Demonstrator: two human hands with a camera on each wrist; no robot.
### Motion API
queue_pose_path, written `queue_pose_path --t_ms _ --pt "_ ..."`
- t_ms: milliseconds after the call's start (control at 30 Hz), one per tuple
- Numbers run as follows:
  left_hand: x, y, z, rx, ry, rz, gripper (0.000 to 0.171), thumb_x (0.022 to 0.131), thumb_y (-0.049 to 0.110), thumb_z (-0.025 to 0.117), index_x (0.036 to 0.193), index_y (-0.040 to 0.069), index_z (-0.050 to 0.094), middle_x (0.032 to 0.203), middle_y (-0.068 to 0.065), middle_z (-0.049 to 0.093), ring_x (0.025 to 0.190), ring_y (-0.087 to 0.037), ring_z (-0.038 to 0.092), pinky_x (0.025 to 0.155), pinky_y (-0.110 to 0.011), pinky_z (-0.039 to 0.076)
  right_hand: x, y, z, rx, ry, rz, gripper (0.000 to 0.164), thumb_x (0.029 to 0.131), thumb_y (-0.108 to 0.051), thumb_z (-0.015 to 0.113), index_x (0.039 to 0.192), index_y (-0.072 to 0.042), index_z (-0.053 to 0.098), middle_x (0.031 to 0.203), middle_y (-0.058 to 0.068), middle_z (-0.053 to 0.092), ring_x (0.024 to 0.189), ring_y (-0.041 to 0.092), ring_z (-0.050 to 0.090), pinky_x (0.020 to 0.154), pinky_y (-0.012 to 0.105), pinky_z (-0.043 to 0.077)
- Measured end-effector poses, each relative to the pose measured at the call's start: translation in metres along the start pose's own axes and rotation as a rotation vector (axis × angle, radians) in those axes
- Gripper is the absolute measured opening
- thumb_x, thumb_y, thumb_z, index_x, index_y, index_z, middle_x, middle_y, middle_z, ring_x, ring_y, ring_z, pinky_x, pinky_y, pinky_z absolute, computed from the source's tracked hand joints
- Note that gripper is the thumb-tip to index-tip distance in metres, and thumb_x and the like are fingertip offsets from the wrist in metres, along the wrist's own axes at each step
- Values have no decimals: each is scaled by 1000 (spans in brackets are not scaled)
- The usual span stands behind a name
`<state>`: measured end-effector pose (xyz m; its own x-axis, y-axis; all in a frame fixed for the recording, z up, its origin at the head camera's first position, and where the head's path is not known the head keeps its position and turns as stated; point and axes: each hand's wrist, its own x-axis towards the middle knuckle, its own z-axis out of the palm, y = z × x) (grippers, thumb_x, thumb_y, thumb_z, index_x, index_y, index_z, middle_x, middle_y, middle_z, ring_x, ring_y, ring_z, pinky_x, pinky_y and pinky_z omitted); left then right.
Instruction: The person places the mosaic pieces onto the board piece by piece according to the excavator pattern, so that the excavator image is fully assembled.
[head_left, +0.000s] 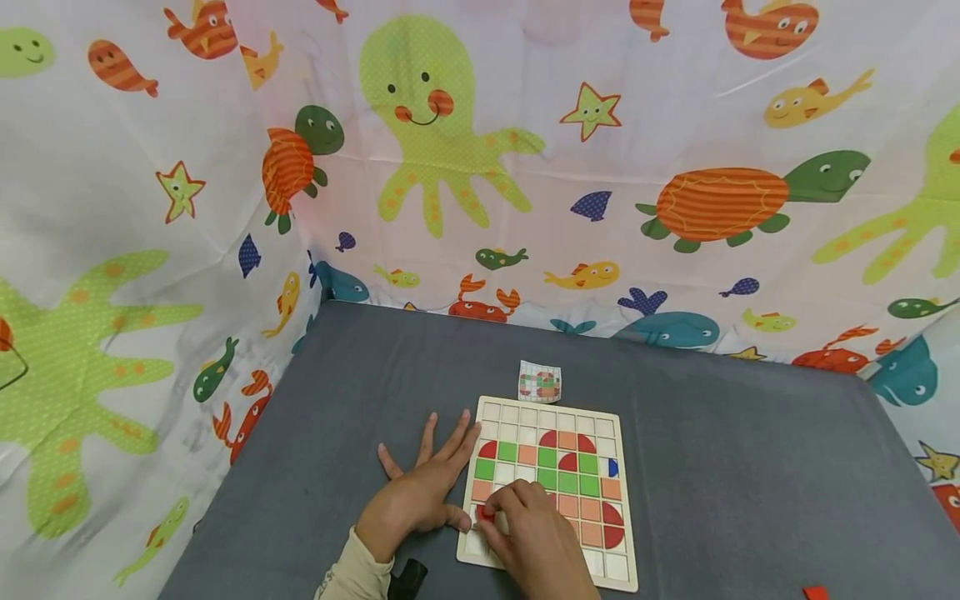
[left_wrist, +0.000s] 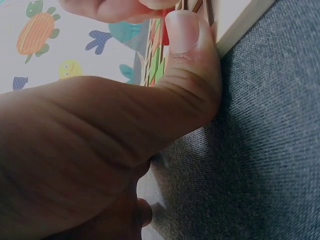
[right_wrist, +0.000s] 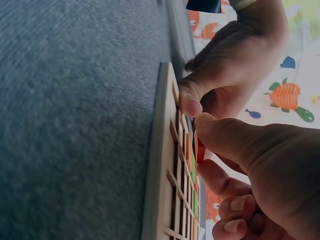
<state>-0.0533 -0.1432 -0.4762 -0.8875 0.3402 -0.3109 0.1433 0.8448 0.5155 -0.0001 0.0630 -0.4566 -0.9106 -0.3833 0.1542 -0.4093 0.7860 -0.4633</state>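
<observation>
A wooden grid board [head_left: 626, 500] lies on the dark cloth, its cells partly filled with red, green, salmon and blue pieces. My right hand [head_left: 536, 533] pinches a small red piece [right_wrist: 201, 151] between thumb and index finger, over the board's lower left cells. Its other fingers are curled in the right wrist view. My left hand [head_left: 420, 496] lies along the board's left side with fingers spread. In the left wrist view the left thumb [left_wrist: 185, 65] presses at the board's edge, close to the red piece. The right hand hides several lower cells.
A small printed card [head_left: 540, 382] with a coloured pattern lies just behind the board. Another red piece [head_left: 815, 592] lies on the cloth at the lower right. A curtain [head_left: 480, 125] printed with sea animals stands behind and beside the grey surface [head_left: 720, 467].
</observation>
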Motion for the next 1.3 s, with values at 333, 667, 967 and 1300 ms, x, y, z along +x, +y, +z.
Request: queue_pose_path --t_ms 333,667,967,1300 --pt "-5 6 -5 -15 4 5 138 68 41 94 172 38 5 178 13 -7 161 -37 -21 92 -88 -31 0 2 8 -28 23 -22 21 89 -36 87 91 -24 70 92 -10 60 87 10 56 63 26 54" --pt "-5 5 -7 -14 7 16 138 67 43 94 172 37 5 178 12 -7 161 -38 -21 89 -90 -30 1 2 10 -30 32 -49 20 89 -35 87 91 -22 72 93 -10 61 87 9 57 63 24 55" --pt "-6 5 -7 -26 14 27 137 68 40 95 172 37 5 179 11 -5 161 -40 -20 90 -90 -29 2 4 12 -39 53 -82 22 85 -38 88 89 -21 74 95 -11 63 87 9 57 64 23 55" --pt "-8 10 -10 -22 0 10 134 68 39 94 173 32 11 179 8 -2 161 -41 -18 92 -91 -27 6 2 14 -53 40 -95 20 84 -38 88 88 -22 77 91 -11 64 82 7 55 65 22 55"
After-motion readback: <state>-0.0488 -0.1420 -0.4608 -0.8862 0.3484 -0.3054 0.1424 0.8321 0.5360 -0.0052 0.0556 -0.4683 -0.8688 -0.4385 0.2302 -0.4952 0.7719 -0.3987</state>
